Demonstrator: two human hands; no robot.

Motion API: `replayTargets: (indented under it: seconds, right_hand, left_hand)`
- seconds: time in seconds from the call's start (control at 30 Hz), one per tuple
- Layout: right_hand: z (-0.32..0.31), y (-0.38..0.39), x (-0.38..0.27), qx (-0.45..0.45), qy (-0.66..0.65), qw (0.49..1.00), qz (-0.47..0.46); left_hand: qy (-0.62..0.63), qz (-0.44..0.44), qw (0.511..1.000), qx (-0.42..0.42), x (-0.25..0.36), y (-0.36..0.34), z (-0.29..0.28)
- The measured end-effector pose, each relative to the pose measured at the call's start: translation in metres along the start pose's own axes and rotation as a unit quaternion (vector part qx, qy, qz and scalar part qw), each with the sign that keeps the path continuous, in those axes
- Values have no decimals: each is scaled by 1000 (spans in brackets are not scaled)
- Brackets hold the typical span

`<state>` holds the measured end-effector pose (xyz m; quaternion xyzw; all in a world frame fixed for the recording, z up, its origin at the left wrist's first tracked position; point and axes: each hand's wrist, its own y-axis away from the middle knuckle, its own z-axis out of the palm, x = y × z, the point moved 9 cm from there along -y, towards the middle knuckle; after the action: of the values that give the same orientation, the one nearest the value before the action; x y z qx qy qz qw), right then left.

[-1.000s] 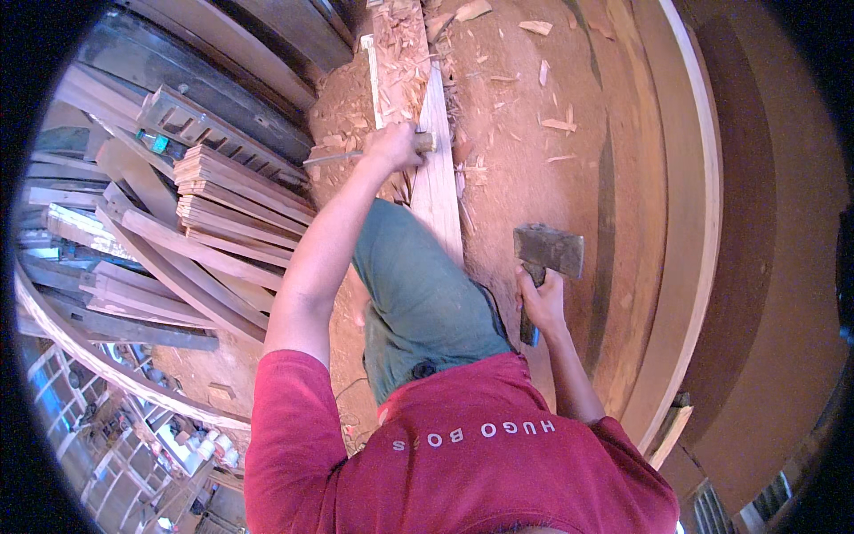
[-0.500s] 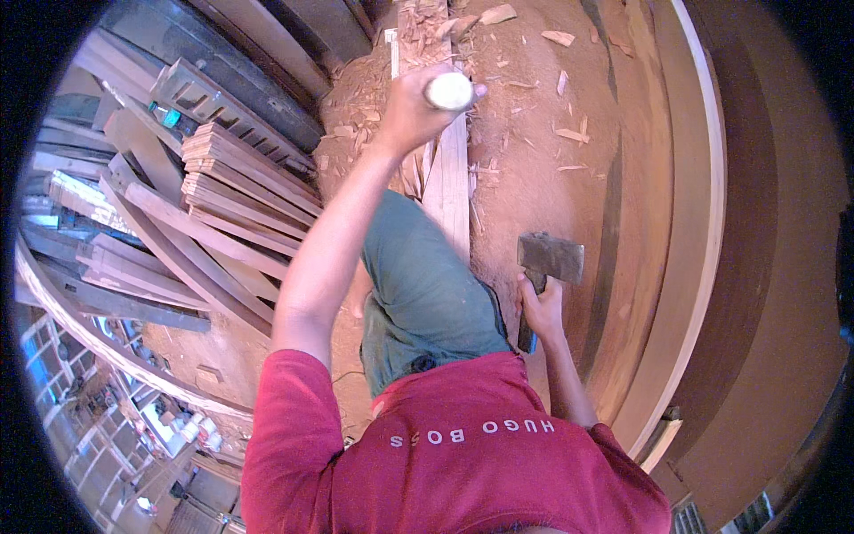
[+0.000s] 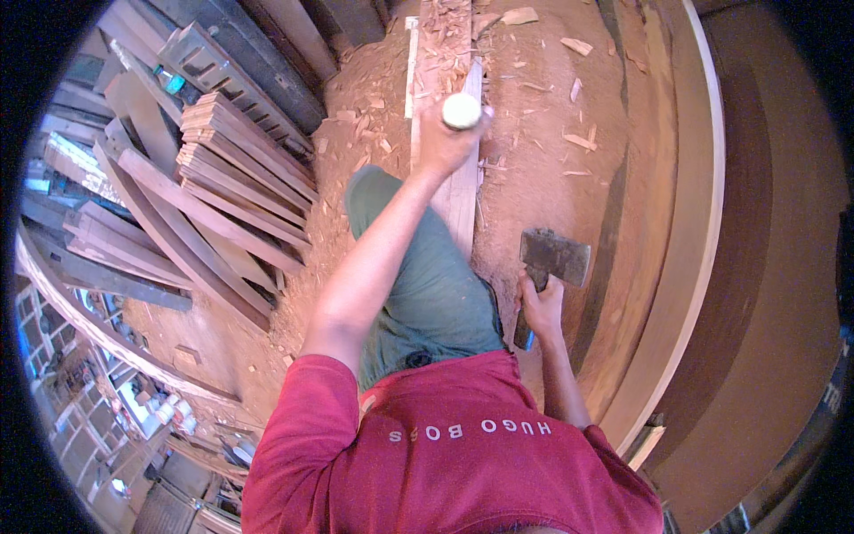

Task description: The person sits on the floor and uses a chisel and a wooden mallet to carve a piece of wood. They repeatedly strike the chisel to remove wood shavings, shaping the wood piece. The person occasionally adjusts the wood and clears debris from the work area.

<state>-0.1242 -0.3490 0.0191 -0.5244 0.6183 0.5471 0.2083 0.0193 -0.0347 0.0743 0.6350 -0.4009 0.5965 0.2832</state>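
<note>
My left hand (image 3: 443, 141) is closed around an upright chisel-like tool (image 3: 461, 111). Only its round whitish handle end faces up, and its lower end is hidden below the fist. Under it runs a pale wooden plank (image 3: 461, 200), its far part strewn with chips. Low on the right, my right hand (image 3: 541, 307) grips a hammer (image 3: 556, 256) by its dark handle. The hammer's blocky grey metal head is uppermost, held beside my thigh and apart from the plank. A bit of blue shows at the handle's bottom.
Wood chips (image 3: 580, 141) litter the sawdust-covered ground. Stacked wooden strips (image 3: 240, 147) and curved boards (image 3: 160, 214) stand on the left. A long, pale-edged board (image 3: 703, 222) curves along the right. My bent leg in green trousers (image 3: 427, 276) lies beside the plank.
My left hand and its tool have moved slightly right and nearer to me in the picture. The view has shifted a little. The right hand still holds the hammer in nearly the same place.
</note>
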Motion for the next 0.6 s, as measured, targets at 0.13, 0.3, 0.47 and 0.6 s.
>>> replayTargets:
  seconds: [0.13, 0.3, 0.47, 0.6]
  right_hand:
    - [7, 4, -2, -12, 6, 1000, 17]
    - [14, 3, 4, -29, -23, 997, 61]
    - [2, -15, -41, 26, 35, 996, -73]
    - [-13, -31, -73, 67, -94, 993, -36]
  left_hand:
    - [-31, 30, 997, 60, 11, 1, -9]
    - [14, -49, 995, 89, -17, -1, -13]
    - [-6, 34, 999, 3, -19, 20, 25]
    - [-100, 168, 979, -55, -13, 30, 61]
